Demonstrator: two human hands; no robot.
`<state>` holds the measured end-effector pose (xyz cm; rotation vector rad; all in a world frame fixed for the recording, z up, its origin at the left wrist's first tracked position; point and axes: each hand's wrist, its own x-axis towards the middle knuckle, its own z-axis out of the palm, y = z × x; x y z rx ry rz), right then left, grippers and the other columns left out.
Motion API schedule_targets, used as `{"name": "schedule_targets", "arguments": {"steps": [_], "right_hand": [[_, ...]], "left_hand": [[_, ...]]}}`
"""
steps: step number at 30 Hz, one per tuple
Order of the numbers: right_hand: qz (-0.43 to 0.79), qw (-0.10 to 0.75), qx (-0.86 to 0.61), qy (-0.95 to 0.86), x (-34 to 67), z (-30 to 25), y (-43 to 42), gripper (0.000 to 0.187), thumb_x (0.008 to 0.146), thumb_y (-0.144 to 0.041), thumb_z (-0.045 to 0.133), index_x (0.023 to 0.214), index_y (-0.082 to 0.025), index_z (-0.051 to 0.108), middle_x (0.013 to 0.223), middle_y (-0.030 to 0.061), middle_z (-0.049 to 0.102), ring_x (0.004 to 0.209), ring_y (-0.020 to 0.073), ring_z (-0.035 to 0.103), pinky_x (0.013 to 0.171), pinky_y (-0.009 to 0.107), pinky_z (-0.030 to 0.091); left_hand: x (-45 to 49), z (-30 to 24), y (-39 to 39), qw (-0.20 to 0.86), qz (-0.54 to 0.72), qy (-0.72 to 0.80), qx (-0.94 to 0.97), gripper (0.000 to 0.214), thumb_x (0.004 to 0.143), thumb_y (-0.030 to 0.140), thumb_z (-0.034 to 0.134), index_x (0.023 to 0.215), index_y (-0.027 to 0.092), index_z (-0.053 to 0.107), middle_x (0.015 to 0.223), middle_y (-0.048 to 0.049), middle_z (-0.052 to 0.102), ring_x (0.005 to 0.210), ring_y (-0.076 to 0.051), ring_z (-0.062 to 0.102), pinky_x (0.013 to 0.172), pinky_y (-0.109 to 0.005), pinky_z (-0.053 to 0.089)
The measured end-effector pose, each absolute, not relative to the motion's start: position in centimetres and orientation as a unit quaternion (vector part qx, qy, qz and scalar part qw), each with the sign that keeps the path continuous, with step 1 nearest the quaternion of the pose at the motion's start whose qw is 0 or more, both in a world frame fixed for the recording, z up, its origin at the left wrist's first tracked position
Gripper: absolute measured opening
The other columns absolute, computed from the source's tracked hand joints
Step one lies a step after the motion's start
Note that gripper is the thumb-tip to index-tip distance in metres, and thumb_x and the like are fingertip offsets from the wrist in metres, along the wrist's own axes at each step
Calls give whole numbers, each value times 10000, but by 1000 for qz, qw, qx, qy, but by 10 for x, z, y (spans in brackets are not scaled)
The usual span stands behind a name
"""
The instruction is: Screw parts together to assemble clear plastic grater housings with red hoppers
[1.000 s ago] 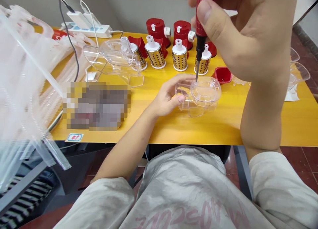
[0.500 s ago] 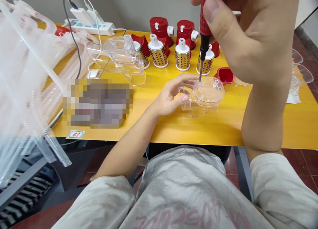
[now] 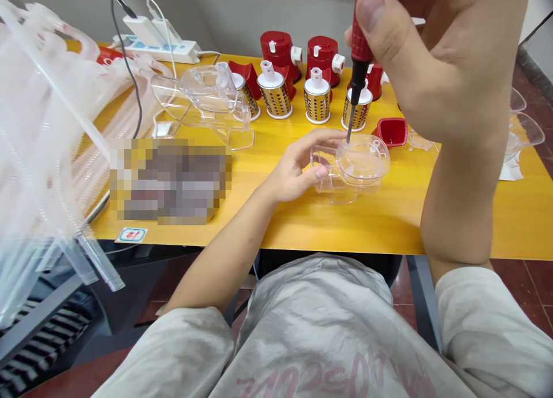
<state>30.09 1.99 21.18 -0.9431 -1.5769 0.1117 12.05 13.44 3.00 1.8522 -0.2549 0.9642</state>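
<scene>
A clear plastic housing (image 3: 363,162) with a round top and tube-like ends rests on the yellow table. Around its left end my left hand (image 3: 298,165) is closed, the thumb in front and the fingers behind. My right hand (image 3: 415,58) is wrapped round the red handle of a screwdriver (image 3: 358,69) with a black collar. The screwdriver leans slightly, its handle raised high and its thin metal shaft pointing down. Its tip meets the left side of the housing's round top; whether a screw is under it I cannot make out.
Behind stand several perforated metal drums (image 3: 317,98) with white tops and red machine bases (image 3: 277,52). A small red cup (image 3: 391,132) lies right of them. Another clear housing (image 3: 207,98), a power strip (image 3: 162,48) and a heap of clear plastic tubes and bags (image 3: 47,133) are at left.
The screwdriver's handle has shifted slightly right and my right fingers have changed position around it. The tip stays on the housing, and my left hand has hardly moved.
</scene>
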Motion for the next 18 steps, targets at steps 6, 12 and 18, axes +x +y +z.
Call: {"name": "schedule_targets", "arguments": {"steps": [6,12,18], "right_hand": [[56,599,-431,-673,304,210,17,569,1023,-415,670,1376,18,776,1162,72,621,1098,-79,648,827,28,554],[23,560,-462,-687,308,212,14,656,1040,-593,667,1342,-24,793,1191,52,656,935,-131,610,817,4,476],[54,626,-411,-661,306,207,17,470,1020,-337,631,1341,-23,769,1158,59,629,963,-101,623,813,26,540]], "left_hand": [[120,30,135,488,398,-102,770,820,1013,881,775,1670,394,714,1501,-73,845,1261,-276,862,970,-398,734],[119,31,133,497,392,-100,768,792,1025,853,782,1665,391,716,1462,-76,848,1251,-272,865,966,-386,735],[119,30,134,497,395,-99,766,802,1013,865,787,1659,393,720,1479,-82,840,1269,-272,857,956,-371,738]]}}
